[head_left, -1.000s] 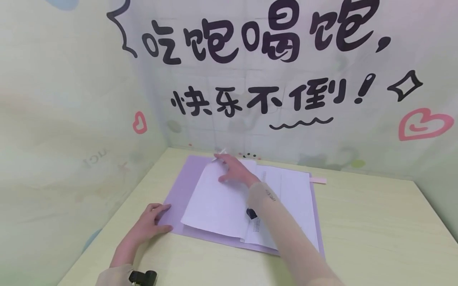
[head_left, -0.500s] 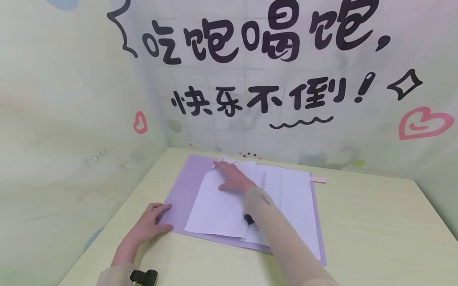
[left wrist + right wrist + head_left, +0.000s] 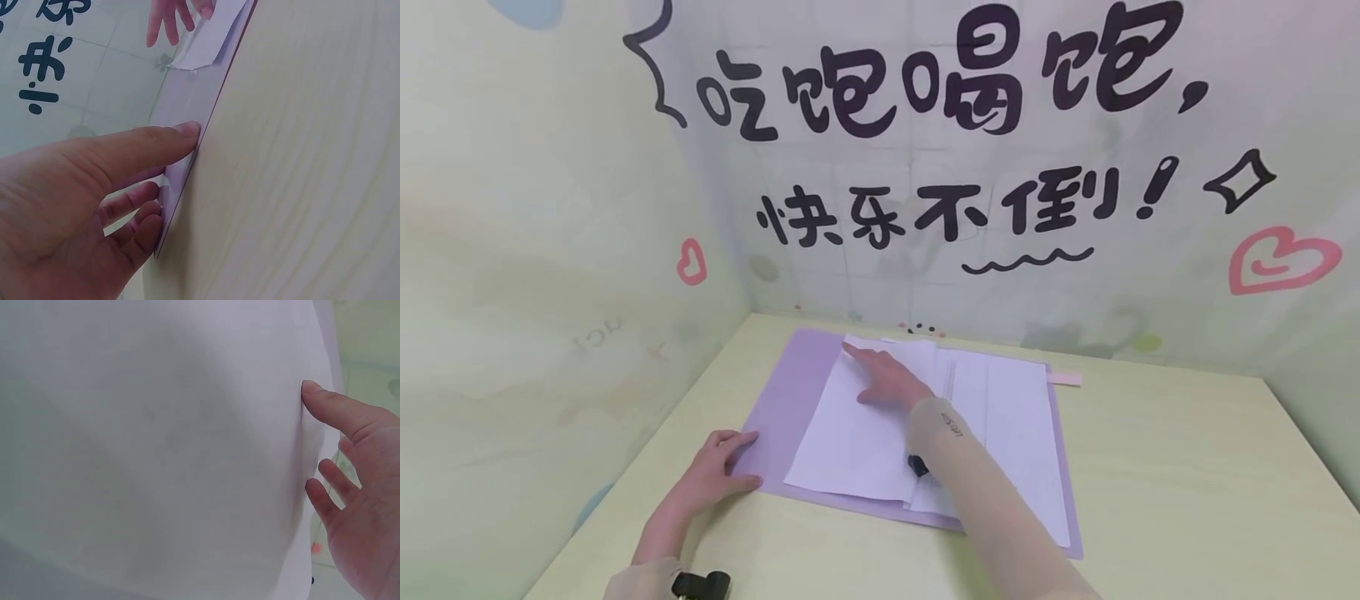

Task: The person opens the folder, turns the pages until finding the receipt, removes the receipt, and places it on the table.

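A purple folder (image 3: pixel 790 408) lies spread on the table, with white paper sheets (image 3: pixel 842 450) on top of it. The upper sheet reaches over the folder's left part; other sheets (image 3: pixel 1022 417) with faint print lie to the right. My left hand (image 3: pixel 711 471) rests at the folder's near left corner, thumb and fingers spread apart against it. In the left wrist view, the thumb (image 3: pixel 181 134) touches the folder near its front edge. My right hand (image 3: pixel 891 375) rests on the upper sheet near its far left corner, fingers extended. In the right wrist view, the thumb (image 3: pixel 325 400) touches the paper.
A pink tab (image 3: pixel 1064 379) sticks out past the folder's right edge. The light wooden table (image 3: pixel 1187 475) extends to the right and in front. A printed cloth wall (image 3: pixel 880 283) with black lettering stands behind. Black wrist devices (image 3: pixel 702 585) sit on both sleeves.
The upper sheet's far left corner was raised and bent; now it lies flatter. Its near left edge has come down. My right hand has lowered slightly toward me. My left hand stays in place.
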The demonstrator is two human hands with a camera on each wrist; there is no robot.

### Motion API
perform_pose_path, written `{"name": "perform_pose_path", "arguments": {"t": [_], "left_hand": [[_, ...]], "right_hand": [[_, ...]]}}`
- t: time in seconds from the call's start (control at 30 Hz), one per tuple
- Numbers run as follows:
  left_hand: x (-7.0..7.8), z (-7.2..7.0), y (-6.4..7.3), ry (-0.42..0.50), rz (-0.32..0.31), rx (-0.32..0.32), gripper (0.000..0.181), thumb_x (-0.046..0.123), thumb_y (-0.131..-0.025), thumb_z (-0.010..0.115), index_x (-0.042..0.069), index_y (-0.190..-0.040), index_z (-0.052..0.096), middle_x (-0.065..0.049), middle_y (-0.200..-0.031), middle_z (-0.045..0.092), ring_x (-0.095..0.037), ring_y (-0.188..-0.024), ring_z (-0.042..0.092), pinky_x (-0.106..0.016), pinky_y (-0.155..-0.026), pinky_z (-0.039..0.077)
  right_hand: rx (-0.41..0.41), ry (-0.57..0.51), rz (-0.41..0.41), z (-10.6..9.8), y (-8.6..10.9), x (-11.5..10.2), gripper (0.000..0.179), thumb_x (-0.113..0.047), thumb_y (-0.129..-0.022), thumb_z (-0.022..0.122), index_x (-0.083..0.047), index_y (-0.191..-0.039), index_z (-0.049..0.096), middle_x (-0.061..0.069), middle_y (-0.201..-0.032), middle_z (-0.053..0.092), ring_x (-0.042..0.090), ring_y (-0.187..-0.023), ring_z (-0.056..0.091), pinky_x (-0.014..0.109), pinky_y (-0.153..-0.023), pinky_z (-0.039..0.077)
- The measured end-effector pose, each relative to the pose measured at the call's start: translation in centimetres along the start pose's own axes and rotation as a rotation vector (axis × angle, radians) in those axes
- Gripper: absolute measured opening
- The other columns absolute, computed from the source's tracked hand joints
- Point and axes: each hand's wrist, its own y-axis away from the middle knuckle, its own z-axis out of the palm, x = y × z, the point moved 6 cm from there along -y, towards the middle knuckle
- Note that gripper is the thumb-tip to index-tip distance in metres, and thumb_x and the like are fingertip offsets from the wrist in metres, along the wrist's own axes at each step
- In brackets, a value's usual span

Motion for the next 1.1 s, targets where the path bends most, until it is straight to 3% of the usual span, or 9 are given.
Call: {"name": "perform_pose_path", "arguments": {"t": [0.3, 0.53, 0.7, 0.9, 1.1], "left_hand": [[-0.3, 0.4, 0.1, -0.02, -0.013, -0.002, 0.074, 0.02, -0.076, 0.083, -0.003, -0.139, 0.051, -0.03, -0.134, 0.042, -0.035, -0.106, 0.057, -0.043, -0.089, 0.051], [-0.2, 0.2, 0.2, -0.029, 0.001, 0.007, 0.073, 0.02, -0.076, 0.083, -0.003, -0.137, 0.052, -0.029, -0.133, 0.044, -0.032, -0.104, 0.057, -0.038, -0.085, 0.05], [0.4, -0.1, -0.1, -0.04, 0.032, 0.017, 0.071, 0.02, -0.076, 0.083, -0.005, -0.136, 0.054, -0.029, -0.132, 0.048, -0.034, -0.104, 0.059, -0.046, -0.087, 0.053], [2.2, -0.4, -0.2, -0.066, 0.115, 0.069, 0.053, 0.004, -0.08, 0.073, -0.004, -0.13, 0.059, -0.028, -0.128, 0.057, -0.044, -0.111, 0.059, -0.058, -0.095, 0.049], [5.0, 0.5, -0.7, -0.066, 0.162, 0.09, 0.044, -0.002, -0.083, 0.068, -0.001, -0.126, 0.062, -0.023, -0.125, 0.063, -0.037, -0.108, 0.063, -0.054, -0.095, 0.051]], "right_hand": [[0.028, 0.204, 0.016, 0.3, -0.2, 0.1, 0.062, -0.031, -0.086, 0.076, -0.03, -0.142, 0.051, -0.001, -0.155, 0.041, 0.027, -0.141, 0.036, 0.05, -0.115, 0.032], [0.0, 0.199, 0.066, 0.3, -0.2, 0.2, 0.047, -0.034, -0.087, 0.075, -0.028, -0.132, 0.062, -0.003, -0.146, 0.052, 0.025, -0.133, 0.043, 0.049, -0.114, 0.034], [-0.014, 0.173, 0.076, 0.0, 0.1, 0.4, 0.047, -0.034, -0.088, 0.073, -0.028, -0.134, 0.062, -0.004, -0.146, 0.053, 0.023, -0.133, 0.043, 0.048, -0.116, 0.032], [-0.024, 0.168, 0.075, -0.3, 0.2, 0.5, 0.049, -0.034, -0.09, 0.071, -0.028, -0.136, 0.059, -0.002, -0.149, 0.05, 0.025, -0.136, 0.041, 0.051, -0.115, 0.032], [-0.043, 0.17, 0.078, -0.1, 0.1, 0.6, 0.05, -0.035, -0.09, 0.07, -0.029, -0.138, 0.057, -0.002, -0.15, 0.049, 0.025, -0.137, 0.041, 0.051, -0.115, 0.032]]}}
